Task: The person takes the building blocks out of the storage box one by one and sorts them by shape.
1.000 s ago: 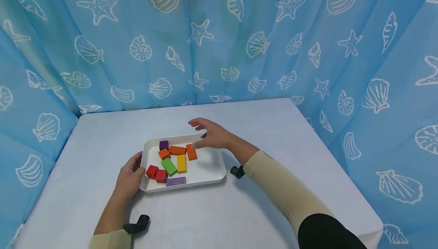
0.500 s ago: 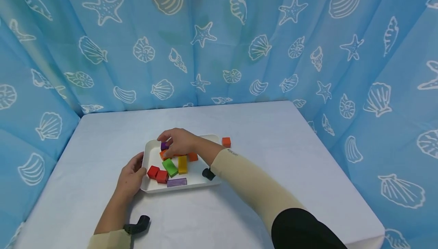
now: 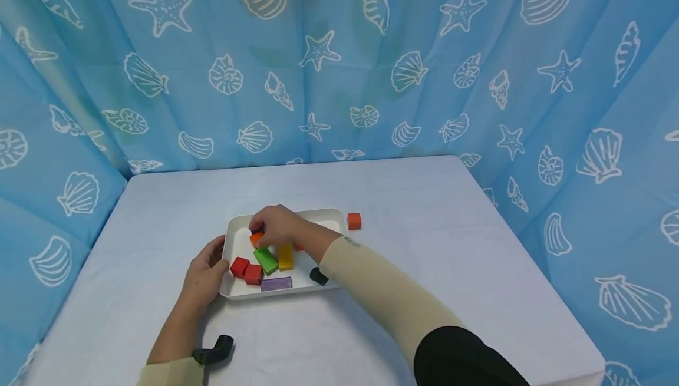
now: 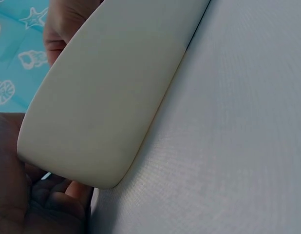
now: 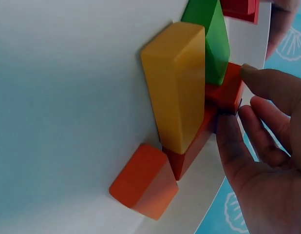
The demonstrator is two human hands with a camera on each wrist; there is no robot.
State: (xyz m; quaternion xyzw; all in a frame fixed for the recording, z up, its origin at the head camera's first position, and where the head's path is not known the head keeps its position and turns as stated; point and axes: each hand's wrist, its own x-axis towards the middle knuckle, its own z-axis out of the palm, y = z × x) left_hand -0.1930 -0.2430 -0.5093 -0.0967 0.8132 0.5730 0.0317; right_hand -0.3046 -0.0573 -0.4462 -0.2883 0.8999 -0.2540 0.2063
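Observation:
My left hand (image 3: 204, 274) grips the left end of a shallow white tray (image 3: 305, 265), thumb over the rim. The left wrist view shows the tray's outer wall (image 4: 102, 107) between fingers and palm. Reaching over the tray's back left part, my right hand (image 3: 281, 226) pinches a small orange block (image 5: 229, 90) between thumb and fingers. A dark purple cube behind it is mostly hidden by the fingers. Close to the hand lie a green block (image 3: 266, 261), a yellow block (image 3: 286, 257) and two other orange blocks, one of them (image 5: 143, 180) at the near side in the right wrist view.
Two red cubes (image 3: 253, 274) and a lavender block (image 3: 276, 284) lie along the tray's front left. Outside the tray, past its back right corner, an orange cube (image 3: 354, 221) sits on the white-covered table (image 3: 424, 244). A blue seashell curtain (image 3: 329, 97) hangs behind.
My right hand has moved left from above the tray's right half to the small orange block and closed on it. An orange cube outside the tray has come into view. My left hand stays put.

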